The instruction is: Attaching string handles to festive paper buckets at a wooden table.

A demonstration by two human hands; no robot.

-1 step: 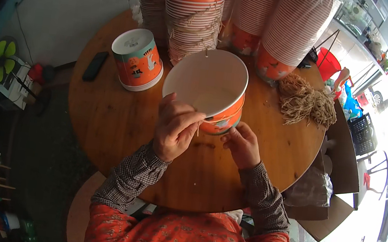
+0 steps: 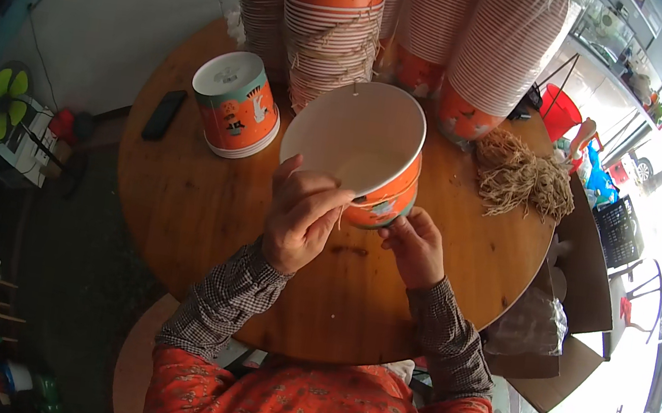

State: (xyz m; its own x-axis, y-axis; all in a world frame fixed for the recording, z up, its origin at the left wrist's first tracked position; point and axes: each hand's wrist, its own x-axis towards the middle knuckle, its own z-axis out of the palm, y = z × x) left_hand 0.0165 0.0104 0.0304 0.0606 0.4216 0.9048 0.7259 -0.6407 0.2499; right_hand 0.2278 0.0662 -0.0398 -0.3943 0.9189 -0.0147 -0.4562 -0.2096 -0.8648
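Clearly, left fingers touch the bucket high, right fingers low.

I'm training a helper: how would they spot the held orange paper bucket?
Find the round brown wooden table. Above it, a bare left hand and right hand hold the orange paper bucket. Its white inside shows, unlike the upside-down orange paper bucket standing at left.
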